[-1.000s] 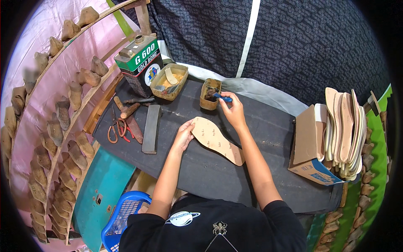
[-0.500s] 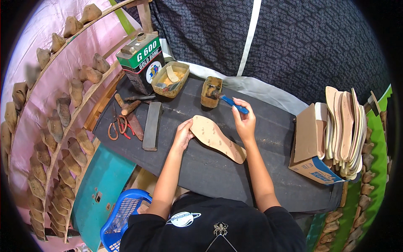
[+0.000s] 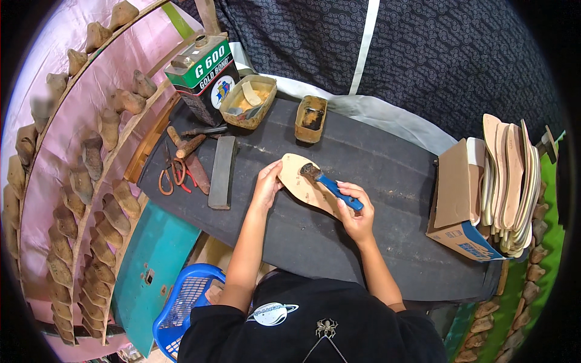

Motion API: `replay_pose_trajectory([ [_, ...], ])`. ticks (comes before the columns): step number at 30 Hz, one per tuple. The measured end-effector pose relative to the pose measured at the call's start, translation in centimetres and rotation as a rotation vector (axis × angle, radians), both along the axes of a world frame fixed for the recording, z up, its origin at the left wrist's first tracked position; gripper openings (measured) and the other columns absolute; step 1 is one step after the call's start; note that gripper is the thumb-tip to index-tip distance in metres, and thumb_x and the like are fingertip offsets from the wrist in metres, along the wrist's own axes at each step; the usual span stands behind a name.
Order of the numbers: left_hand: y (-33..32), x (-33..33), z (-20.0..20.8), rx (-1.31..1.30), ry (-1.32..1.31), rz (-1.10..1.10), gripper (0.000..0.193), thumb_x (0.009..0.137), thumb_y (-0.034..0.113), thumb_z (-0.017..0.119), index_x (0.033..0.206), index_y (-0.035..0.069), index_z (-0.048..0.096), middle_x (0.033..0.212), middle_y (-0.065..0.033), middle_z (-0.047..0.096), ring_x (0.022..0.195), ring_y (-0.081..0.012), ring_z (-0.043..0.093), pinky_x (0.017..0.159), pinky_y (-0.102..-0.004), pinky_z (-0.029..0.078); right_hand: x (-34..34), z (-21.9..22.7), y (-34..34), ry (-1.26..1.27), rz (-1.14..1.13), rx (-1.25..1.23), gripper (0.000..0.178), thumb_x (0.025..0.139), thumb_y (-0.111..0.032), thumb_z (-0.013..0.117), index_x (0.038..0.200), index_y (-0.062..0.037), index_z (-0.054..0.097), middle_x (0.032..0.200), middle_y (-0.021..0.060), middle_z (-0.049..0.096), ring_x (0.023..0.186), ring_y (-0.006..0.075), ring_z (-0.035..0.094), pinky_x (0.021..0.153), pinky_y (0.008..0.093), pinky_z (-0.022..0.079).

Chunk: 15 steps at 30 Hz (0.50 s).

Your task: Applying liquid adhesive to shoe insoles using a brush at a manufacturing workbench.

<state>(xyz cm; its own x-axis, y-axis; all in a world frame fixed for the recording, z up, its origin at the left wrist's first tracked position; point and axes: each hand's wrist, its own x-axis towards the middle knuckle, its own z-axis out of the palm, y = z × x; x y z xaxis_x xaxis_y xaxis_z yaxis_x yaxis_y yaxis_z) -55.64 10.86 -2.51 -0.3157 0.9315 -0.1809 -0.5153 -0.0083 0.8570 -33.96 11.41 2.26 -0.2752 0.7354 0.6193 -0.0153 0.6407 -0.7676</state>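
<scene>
A tan insole [image 3: 292, 174] is pinched at its left edge by my left hand [image 3: 266, 186], which holds it above the dark tabletop. My right hand [image 3: 358, 212] grips the blue handle of a brush [image 3: 331, 186]. The brush's dark, caked head lies on the upper face of the insole, near its wide end. My right hand and the handle cover part of the insole's narrow end. Beyond the insole stands a small grimy tub [image 3: 311, 121] with dark residue inside.
A metal can [image 3: 203, 78] and a tub of yellowish paste [image 3: 249, 103] stand at the back left. Near them lie scissors [image 3: 172, 172], a hammer [image 3: 190, 145] and a grey block [image 3: 223, 172]. At right, a cardboard box [image 3: 454, 199] holds stacked insoles [image 3: 508, 175]. Shoe lasts [image 3: 109, 127] line the left racks.
The brush has come out of the small tub, toward me, onto the insole. My right hand moved nearer with it. My left hand still holds the insole.
</scene>
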Motion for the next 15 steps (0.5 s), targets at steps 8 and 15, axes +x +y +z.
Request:
replay_pose_trajectory([
  [8,0.0,-0.3,-0.9,0.038,0.010,0.000,0.029,0.086,0.017,0.043,0.108,-0.001,0.049,0.096,-0.0078,0.058,0.083,-0.0132,0.058,0.070,-0.0248,0.048,0.0,0.3,-0.3,-0.059,-0.007,0.019,0.019,0.070,0.003,0.059,0.088,0.0008,0.054,0.096,0.0157,0.057,0.093,0.0248,0.055,0.082,0.0318,0.041],
  [15,0.3,-0.3,-1.1,0.016,0.041,0.009,0.031,0.086,0.017,0.042,0.109,-0.003,0.048,0.096,-0.0089,0.059,0.083,-0.0137,0.059,0.071,-0.0252,0.048,2.2,-0.6,0.4,0.051,-0.054,0.070,0.012,0.069,0.000,0.056,0.080,0.0008,0.053,0.086,0.0157,0.057,0.081,0.0233,0.057,0.073,0.0312,0.045],
])
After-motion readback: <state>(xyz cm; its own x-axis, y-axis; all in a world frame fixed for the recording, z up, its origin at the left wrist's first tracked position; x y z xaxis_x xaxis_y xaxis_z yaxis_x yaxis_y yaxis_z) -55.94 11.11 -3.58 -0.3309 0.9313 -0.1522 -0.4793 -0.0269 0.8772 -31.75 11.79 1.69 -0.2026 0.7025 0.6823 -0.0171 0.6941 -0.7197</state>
